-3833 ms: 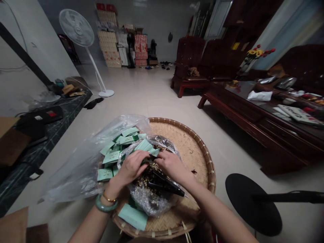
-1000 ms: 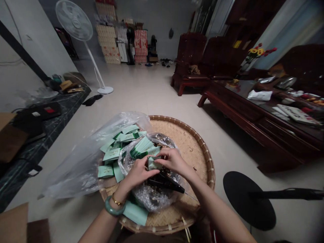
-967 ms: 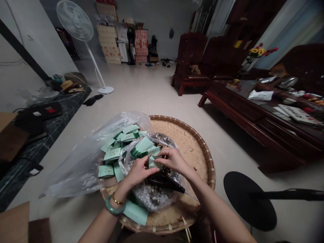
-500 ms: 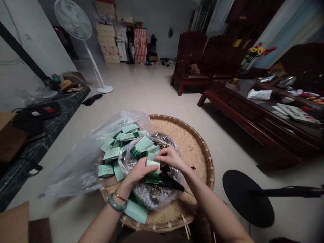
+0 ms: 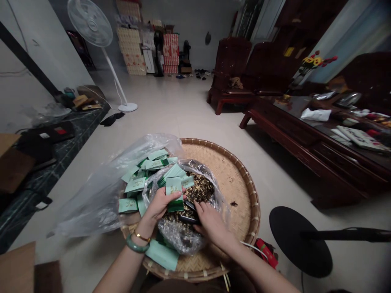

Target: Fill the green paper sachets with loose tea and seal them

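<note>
My left hand (image 5: 160, 203) pinches a light-green packet (image 5: 174, 187) with a dark-green lower band, held upright over an open clear plastic bag (image 5: 183, 240). My right hand (image 5: 210, 221) is closed round a black two-armed tool (image 5: 188, 219), shaped like a hair straightener; its arms are apart, pointing toward the packet's lower part. Loose dark and pale dried bits (image 5: 200, 188) fill the bag. A fanned stack of green packets (image 5: 171, 171) lies at the bag's far left, and more green packets (image 5: 136, 185) are heaped left of it.
Everything sits on a round woven bamboo tray (image 5: 236, 179). A large translucent plastic bag (image 5: 100, 199) spreads off its left side. A black round stand base (image 5: 301, 240) is at right, a wooden table (image 5: 284, 126) beyond it. A white fan (image 5: 127, 107) stands far left.
My right hand has left the packet and taken hold of the black tool, which lay in the bag. My left hand has moved slightly left and up with the packet.
</note>
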`<state>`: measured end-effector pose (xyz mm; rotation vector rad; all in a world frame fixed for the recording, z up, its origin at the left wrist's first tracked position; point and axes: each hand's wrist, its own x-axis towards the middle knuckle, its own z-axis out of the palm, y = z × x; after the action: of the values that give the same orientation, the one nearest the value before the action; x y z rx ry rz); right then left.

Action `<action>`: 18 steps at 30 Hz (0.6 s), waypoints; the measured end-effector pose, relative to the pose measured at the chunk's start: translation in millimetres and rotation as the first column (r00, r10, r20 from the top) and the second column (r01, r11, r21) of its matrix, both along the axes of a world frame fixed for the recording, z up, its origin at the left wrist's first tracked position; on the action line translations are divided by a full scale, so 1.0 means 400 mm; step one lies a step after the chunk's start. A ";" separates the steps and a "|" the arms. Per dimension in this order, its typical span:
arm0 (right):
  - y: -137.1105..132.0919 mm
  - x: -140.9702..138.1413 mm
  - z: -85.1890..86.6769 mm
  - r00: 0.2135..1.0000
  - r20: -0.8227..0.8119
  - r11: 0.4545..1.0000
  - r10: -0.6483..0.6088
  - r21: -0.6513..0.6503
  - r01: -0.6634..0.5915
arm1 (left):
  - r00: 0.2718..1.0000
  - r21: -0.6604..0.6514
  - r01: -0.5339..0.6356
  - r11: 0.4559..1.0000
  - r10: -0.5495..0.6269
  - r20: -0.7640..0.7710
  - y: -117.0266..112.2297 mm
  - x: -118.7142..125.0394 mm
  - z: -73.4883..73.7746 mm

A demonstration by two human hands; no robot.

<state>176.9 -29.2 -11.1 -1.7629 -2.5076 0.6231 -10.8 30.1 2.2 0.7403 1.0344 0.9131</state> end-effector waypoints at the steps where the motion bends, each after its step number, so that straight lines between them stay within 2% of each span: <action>1: 0.000 0.000 -0.004 1.000 0.000 1.000 -0.010 -0.015 0.010 | 1.000 0.005 -0.001 1.000 0.001 -0.001 0.000 -0.001 0.000; 3: 0.006 0.011 -0.011 0.997 -0.067 0.998 -0.033 -0.047 0.030 | 1.000 0.013 -0.004 1.000 0.004 -0.011 0.000 -0.006 0.003; 5: 0.017 0.037 -0.014 0.977 -0.201 0.996 -0.077 -0.062 0.066 | 1.000 0.021 -0.014 1.000 0.014 -0.027 0.000 -0.015 0.008; 8: 0.039 0.097 -0.001 0.883 -0.439 0.986 -0.166 -0.057 0.157 | 0.999 0.026 -0.020 0.999 0.021 -0.046 -0.002 -0.027 0.016; 10: 0.055 0.133 0.027 0.800 -0.563 0.975 -0.206 -0.053 0.214 | 0.997 0.026 0.024 0.999 -0.022 -0.068 -0.005 -0.028 0.020; 12: 0.067 0.156 0.068 0.758 -0.625 0.980 -0.188 -0.072 0.184 | 0.987 0.044 0.115 0.992 -0.109 -0.118 -0.009 -0.020 0.023; 15: 0.075 0.158 0.134 0.777 -0.621 0.993 -0.100 -0.114 0.036 | 0.936 0.117 0.281 0.952 -0.246 -0.251 -0.016 0.002 0.023; 18: 0.073 0.140 0.179 0.798 -0.602 0.992 -0.020 -0.113 -0.061 | 0.867 0.212 0.416 0.884 -0.316 -0.386 -0.022 0.024 0.024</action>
<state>232.9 -0.1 60.4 -1.2746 -2.0698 1.1547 -1.1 21.5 11.6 1.3344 1.0175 0.6131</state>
